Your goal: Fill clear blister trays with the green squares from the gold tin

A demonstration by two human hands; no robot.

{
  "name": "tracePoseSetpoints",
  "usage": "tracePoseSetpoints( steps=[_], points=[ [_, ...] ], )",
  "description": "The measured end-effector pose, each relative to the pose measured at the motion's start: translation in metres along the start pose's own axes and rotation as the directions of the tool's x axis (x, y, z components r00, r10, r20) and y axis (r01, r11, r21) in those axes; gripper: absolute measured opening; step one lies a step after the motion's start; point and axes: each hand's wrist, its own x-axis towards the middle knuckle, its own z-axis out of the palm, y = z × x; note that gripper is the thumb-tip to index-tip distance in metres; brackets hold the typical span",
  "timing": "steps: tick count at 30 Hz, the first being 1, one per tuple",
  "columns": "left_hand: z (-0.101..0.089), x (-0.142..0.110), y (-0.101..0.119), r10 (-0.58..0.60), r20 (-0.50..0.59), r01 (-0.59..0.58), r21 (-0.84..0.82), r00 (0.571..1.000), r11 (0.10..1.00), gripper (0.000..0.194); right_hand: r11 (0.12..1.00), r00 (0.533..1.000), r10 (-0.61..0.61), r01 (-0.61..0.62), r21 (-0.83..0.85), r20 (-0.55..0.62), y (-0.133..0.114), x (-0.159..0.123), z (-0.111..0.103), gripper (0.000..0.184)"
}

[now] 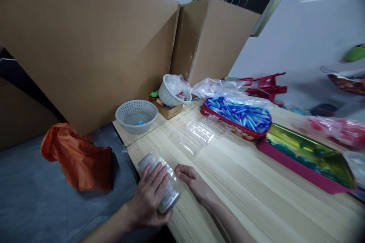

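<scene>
Left hand (pixel 148 199) wraps clear plastic pack (pixel 168 193); right hand (pixel 192 182) curls beside.

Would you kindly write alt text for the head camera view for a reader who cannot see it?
A person's left hand grips a clear plastic cylinder at the edge of a pale wooden table, the right hand curled beside it. Beyond lie a clear blister tray, a red tray of blue tubes, and white baskets before cardboard boxes.
</scene>
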Motion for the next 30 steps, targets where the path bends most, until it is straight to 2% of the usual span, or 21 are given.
tracePoseSetpoints(
  steps=[2, 5, 8, 10, 12, 13, 14, 16, 17, 18, 19, 20, 21, 22, 23, 24, 25, 28, 30],
  points=[
    [0.0, -0.002, 0.0, -0.009, -0.01, 0.009, -0.014, 1.0, 1.0, 0.078, 0.999, 1.0, 0.011, -0.01, 0.033, -0.016, 0.003, 0.005, -0.008, 0.03],
    [-0.001, -0.004, -0.001, -0.002, -0.014, 0.002, -0.039, 1.0, 0.999, 0.079, 0.999, 0.997, 0.014, -0.011, 0.045, -0.073, 0.008, 0.02, -0.032, 0.03],
    [-0.001, -0.006, -0.003, -0.017, 0.013, 0.018, -0.061, 1.0, 0.998, 0.081, 0.996, 0.99, -0.02, 0.009, -0.086, -0.136, 0.012, 0.04, -0.058, 0.031],
    [0.0, -0.007, -0.004, -0.028, 0.035, 0.031, -0.083, 0.999, 0.996, 0.085, 0.963, 0.955, -0.13, 0.057, -0.264, -0.268, 0.011, 0.048, -0.068, 0.03],
    [0.001, -0.01, -0.004, -0.023, 0.047, 0.028, -0.118, 0.999, 0.993, 0.094, 0.896, 0.879, -0.298, 0.123, -0.426, -0.373, 0.007, 0.047, -0.064, 0.03],
    [0.001, -0.012, -0.003, -0.026, 0.041, 0.032, -0.141, 0.999, 0.99, 0.097, 0.87, 0.864, -0.351, 0.158, -0.467, -0.361, 0.005, 0.043, -0.057, 0.03],
    [0.003, -0.014, -0.002, -0.045, 0.021, 0.048, -0.169, 0.999, 0.985, 0.098, 0.863, 0.881, -0.364, 0.196, -0.466, -0.302, 0.003, 0.036, -0.047, 0.03],
    [0.006, -0.019, 0.002, -0.183, -0.067, 0.162, -0.24, 0.981, 0.957, 0.092, 0.904, 0.951, -0.294, 0.246, -0.35, -0.091, -0.001, 0.018, -0.023, 0.031],
    [0.009, -0.02, 0.005, -0.309, -0.121, 0.264, -0.292, 0.943, 0.919, 0.087, 0.936, 0.969, -0.246, 0.241, -0.259, 0.013, -0.001, 0.009, -0.01, 0.032],
    [0.012, -0.022, 0.007, -0.466, -0.158, 0.389, -0.358, 0.87, 0.849, 0.083, 0.962, 0.975, -0.206, 0.218, -0.165, 0.086, -0.002, 0.001, 0.001, 0.032],
    [0.014, -0.023, 0.009, -0.633, -0.165, 0.518, -0.441, 0.756, 0.733, 0.082, 0.979, 0.977, -0.179, 0.188, -0.079, 0.115, -0.001, -0.005, 0.011, 0.032],
    [0.017, -0.022, 0.01, -0.78, -0.136, 0.617, -0.534, 0.611, 0.577, 0.082, 0.987, 0.981, -0.155, 0.157, -0.01, 0.113, -0.001, -0.01, 0.019, 0.032],
    [0.019, -0.021, 0.01, -0.883, -0.07, 0.668, -0.627, 0.464, 0.401, 0.083, 0.991, 0.987, -0.134, 0.13, 0.042, 0.093, 0.0, -0.013, 0.025, 0.031],
    [0.02, -0.019, 0.011, -0.94, 0.019, 0.669, -0.707, 0.341, 0.229, 0.083, 0.99, 0.99, -0.117, 0.111, 0.082, 0.074, 0.0, -0.014, 0.029, 0.031],
    [0.02, -0.017, 0.011, -0.96, 0.11, 0.633, -0.77, 0.257, 0.081, 0.084, 0.989, 0.992, -0.107, 0.1, 0.109, 0.062, 0.0, -0.015, 0.031, 0.031],
    [0.019, -0.013, 0.011, -0.958, 0.188, 0.576, -0.817, 0.214, -0.032, 0.082, 0.988, 0.993, -0.104, 0.096, 0.124, 0.059, -0.001, -0.015, 0.034, 0.03],
    [0.017, -0.009, 0.012, -0.947, 0.25, 0.517, -0.848, 0.201, -0.114, 0.08, 0.987, 0.992, -0.105, 0.096, 0.131, 0.063, -0.002, -0.014, 0.036, 0.03],
    [0.008, 0.001, 0.017, -0.905, 0.375, 0.383, -0.88, 0.202, -0.279, 0.066, 0.983, 0.988, -0.132, 0.12, 0.138, 0.081, -0.005, -0.014, 0.045, 0.028],
    [0.003, 0.005, 0.021, -0.881, 0.434, 0.302, -0.879, 0.187, -0.368, 0.062, 0.978, 0.985, -0.157, 0.145, 0.151, 0.072, -0.004, -0.016, 0.055, 0.028]
  ],
)
